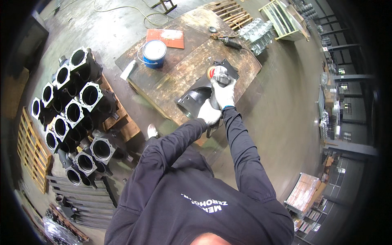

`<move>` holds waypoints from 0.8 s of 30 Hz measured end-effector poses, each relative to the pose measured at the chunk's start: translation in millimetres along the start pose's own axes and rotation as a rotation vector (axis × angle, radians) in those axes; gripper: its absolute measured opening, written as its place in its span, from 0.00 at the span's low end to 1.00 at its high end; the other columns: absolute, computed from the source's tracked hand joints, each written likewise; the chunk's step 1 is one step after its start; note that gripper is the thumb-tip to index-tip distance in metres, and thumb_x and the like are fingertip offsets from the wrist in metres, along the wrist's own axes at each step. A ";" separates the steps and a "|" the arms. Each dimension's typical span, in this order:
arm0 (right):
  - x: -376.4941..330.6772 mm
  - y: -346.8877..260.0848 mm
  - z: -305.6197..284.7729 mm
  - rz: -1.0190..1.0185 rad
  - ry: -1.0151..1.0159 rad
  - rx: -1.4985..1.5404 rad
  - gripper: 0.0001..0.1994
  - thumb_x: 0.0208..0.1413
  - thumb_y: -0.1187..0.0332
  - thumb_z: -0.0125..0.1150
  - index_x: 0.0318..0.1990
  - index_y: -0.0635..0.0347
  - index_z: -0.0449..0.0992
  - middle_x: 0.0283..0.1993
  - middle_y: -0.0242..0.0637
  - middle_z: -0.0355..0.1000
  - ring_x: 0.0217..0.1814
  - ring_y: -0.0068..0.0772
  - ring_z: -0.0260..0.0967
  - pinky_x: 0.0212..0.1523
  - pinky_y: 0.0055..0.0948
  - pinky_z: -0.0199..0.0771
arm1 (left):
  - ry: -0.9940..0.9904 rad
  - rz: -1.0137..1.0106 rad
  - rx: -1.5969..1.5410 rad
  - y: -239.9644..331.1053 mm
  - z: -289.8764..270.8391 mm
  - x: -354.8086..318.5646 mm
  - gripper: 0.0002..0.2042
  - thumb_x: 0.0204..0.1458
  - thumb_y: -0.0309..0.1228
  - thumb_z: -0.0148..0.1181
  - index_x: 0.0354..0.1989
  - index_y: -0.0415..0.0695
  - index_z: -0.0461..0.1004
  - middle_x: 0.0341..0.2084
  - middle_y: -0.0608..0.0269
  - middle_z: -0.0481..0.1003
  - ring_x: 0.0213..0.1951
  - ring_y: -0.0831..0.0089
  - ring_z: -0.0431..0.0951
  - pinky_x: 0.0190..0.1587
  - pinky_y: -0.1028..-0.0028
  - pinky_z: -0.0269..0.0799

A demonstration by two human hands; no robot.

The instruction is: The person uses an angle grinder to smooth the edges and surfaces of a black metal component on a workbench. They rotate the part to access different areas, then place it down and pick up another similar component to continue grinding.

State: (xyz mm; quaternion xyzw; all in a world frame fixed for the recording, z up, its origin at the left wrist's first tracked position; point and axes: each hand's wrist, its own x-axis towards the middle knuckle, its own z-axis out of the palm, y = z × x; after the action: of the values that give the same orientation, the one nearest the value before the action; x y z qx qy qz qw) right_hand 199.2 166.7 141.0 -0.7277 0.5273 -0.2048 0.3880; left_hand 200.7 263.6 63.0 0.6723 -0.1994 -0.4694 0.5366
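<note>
An angle grinder [221, 71] is in both my hands, over a black cast-metal housing [199, 90] lying on its side on the worktable. My right hand [224, 94], in a white glove, is closed around the grinder near its head. Farther back, my gloved left hand [209, 112] wraps the tool's body, close to the housing's open, flanged end. A red and yellow disc [210, 72] shows at the grinder's head, against or just above the housing; contact cannot be told. The hands and tool hide part of the housing.
The worn wooden worktable [163, 87] also bears a blue bucket [154, 55], a red sheet [170, 37], a white tube [128, 70] and a second power tool [231, 43] with a cord. At left, several black housings [74, 111] are stacked on pallets. A hose [143, 14] crosses the floor.
</note>
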 end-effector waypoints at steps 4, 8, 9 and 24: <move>15.3 5.2 11.3 -0.024 0.056 0.020 0.45 0.45 0.59 0.80 0.66 0.62 0.56 0.64 0.55 0.65 0.67 0.50 0.67 0.65 0.43 0.69 | -0.111 0.066 0.032 -13.0 -6.2 30.0 0.34 0.44 0.45 0.69 0.54 0.32 0.69 0.48 0.36 0.78 0.53 0.47 0.79 0.56 0.61 0.73; 13.1 14.6 20.2 0.003 0.054 0.011 0.46 0.45 0.55 0.80 0.67 0.58 0.56 0.65 0.58 0.66 0.66 0.56 0.68 0.64 0.46 0.70 | -0.065 0.108 0.009 -25.7 -9.0 23.8 0.32 0.45 0.44 0.69 0.53 0.32 0.69 0.48 0.38 0.78 0.53 0.48 0.79 0.55 0.60 0.73; 6.9 16.1 19.8 0.014 0.047 0.018 0.46 0.45 0.55 0.80 0.67 0.58 0.56 0.64 0.58 0.67 0.65 0.57 0.69 0.64 0.47 0.70 | -0.044 0.146 0.000 -26.9 -9.3 15.5 0.31 0.46 0.43 0.69 0.54 0.32 0.69 0.48 0.38 0.78 0.53 0.49 0.79 0.55 0.60 0.73; -46.0 0.3 20.1 0.086 0.198 -0.045 0.44 0.47 0.52 0.79 0.67 0.58 0.59 0.61 0.56 0.70 0.64 0.54 0.71 0.62 0.46 0.71 | -0.121 0.034 0.045 4.5 -46.6 -48.6 0.29 0.46 0.37 0.68 0.56 0.37 0.66 0.46 0.38 0.77 0.51 0.44 0.79 0.54 0.57 0.73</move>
State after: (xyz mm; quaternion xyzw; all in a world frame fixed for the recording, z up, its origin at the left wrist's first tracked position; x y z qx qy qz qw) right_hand 196.7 216.3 133.5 -0.6891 0.5983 -0.2469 0.3258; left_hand 217.7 324.4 86.6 0.6511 -0.2532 -0.4954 0.5162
